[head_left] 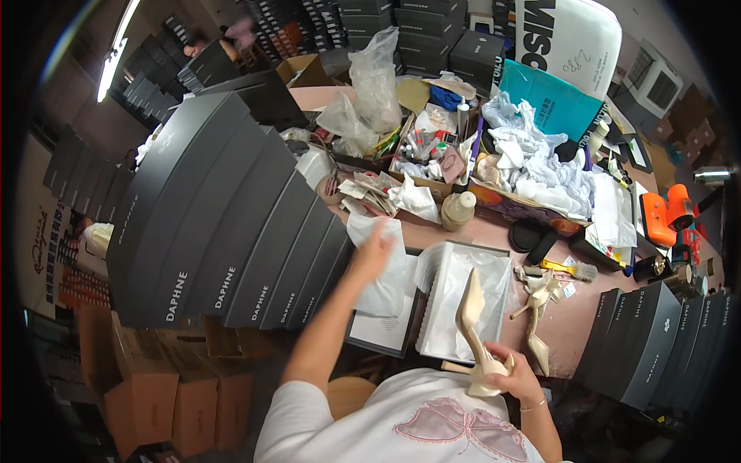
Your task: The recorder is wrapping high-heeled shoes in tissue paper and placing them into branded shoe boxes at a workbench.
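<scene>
My right hand (513, 378) is closed round the heel end of a cream high-heeled shoe (472, 312), holding it toe up above the near edge of an open shoe box (432, 324) lined with white tissue. A thin white sheet or bag (384, 282) hangs from my left hand (373, 251); the hand is blurred, but its fingers look closed on the sheet. Under the sheet, left of the box, lies a dark-edged box lid (376, 339) with a white inside. Another cream strappy heel (539, 305) lies on the table to the box's right.
Tall dark shoe-box stacks rise at the left (208, 224) and right (644, 347). Near the box lie a yellow-handled brush (571, 268) and a beige bottle (458, 210). Farther back are a box of crumpled pale cloths or gloves (532, 158) and an orange tool (665, 216). Brown cartons (147, 386) stand lower left.
</scene>
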### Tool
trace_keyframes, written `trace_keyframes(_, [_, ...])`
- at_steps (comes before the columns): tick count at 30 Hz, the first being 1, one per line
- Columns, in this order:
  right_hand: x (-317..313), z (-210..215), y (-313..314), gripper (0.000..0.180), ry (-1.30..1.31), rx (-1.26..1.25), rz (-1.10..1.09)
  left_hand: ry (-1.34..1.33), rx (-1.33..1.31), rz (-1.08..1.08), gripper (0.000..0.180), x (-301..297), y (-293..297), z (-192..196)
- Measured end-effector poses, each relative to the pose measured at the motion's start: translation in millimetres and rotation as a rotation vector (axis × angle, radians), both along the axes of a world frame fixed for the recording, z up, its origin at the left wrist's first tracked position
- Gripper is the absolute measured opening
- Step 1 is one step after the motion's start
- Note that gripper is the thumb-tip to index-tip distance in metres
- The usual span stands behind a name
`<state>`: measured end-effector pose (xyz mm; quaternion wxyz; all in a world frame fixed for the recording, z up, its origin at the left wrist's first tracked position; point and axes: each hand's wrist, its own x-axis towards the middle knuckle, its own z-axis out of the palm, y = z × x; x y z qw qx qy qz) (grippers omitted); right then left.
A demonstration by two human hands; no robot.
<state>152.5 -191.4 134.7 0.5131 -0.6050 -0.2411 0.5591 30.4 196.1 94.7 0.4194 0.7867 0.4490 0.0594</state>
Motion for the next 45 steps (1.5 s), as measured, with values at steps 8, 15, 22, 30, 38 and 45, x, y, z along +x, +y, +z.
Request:
trace_keyframes(8, [7,24,16,0.091,0.512,0.316,-0.119,-0.174,0.36,-0.02,0.036,-3,43,-17])
trace_keyframes(15, [20,49,92,0.077,0.825,0.233,0.166,-0.576,0.557,-0.041,0.014,-74,-119,65])
trace_keyframes(22, [3,-41,123,0.065,0.952,0.157,0.179,-0.308,0.636,0.464,0.03,-130,-146,2])
trace_keyframes(30, [1,-61,95,0.074,1.294,0.159,0.178,-0.351,0.48,-0.04,0.029,-79,-119,51])
trace_keyframes(38, [-7,37,75,0.073,0.778,0.073,-0.049,-0.541,0.37,-0.247,0.041,-42,-167,121])
trace_keyframes(45, [-37,-58,91,0.039,-0.228,0.235,-0.213,-0.812,0.411,-0.481,0.043,-4,-190,109])
